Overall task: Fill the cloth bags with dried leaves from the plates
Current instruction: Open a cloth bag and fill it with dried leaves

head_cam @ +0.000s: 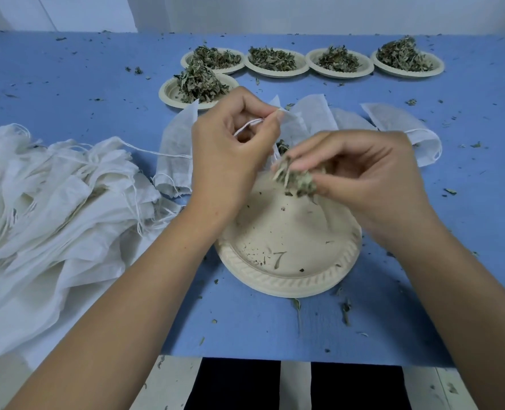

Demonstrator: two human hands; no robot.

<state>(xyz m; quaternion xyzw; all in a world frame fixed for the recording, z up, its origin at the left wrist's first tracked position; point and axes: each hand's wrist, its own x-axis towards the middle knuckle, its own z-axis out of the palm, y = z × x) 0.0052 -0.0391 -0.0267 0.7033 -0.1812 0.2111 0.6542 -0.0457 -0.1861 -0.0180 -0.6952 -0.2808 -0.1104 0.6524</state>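
- Pile of cloth bags (53,202) fills the left of the frame; soft and limp, so each is best held by the mouth hem;
- Near plate (289,284), lower centre, is almost bare; five heaped plates (275,74) sit upper centre;
- Left hand (230,149), fingers curled, pinches one open bag (292,124) at its mouth, mid-frame;
- Right hand (361,176), fingers closed, grips a clump of dried leaves (297,179); light, brittle, apt to scatter.
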